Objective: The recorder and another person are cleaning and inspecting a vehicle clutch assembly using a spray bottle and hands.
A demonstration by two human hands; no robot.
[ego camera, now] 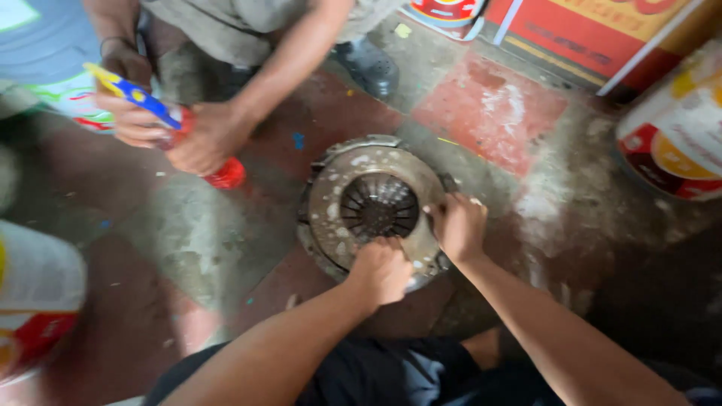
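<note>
Head view, looking down on a red-and-grey tiled workshop floor, left to right. At far left a white tub with red and yellow markings is standing at the frame edge. Above it, a co-worker's two hands are closing around a red bottle with a blue-and-yellow part projecting up and to the left; they are working well apart from the wearer's hands. At centre a clutch pressure plate is lying flat on the floor, its round face turned up, pale flecks dotting its rim, and its dark diaphragm fingers radiating around the middle opening. Being round, the plate is offering no long axis; it is lying directly ahead of the wearer, between the two forearms. The left hand is resting on the near rim, fingers curled into a loose fist and pressing down; whether it is pinching anything beneath cannot be told. The right hand is gripping the right-hand rim, fingers bent together over the edge, a small pale object showing at its knuckles, too blurred to identify. Both hands are touching the plate, the left nearer the wearer's body, the right reaching further across. At far right a second white, red and yellow tub is standing beside red signboards
</note>
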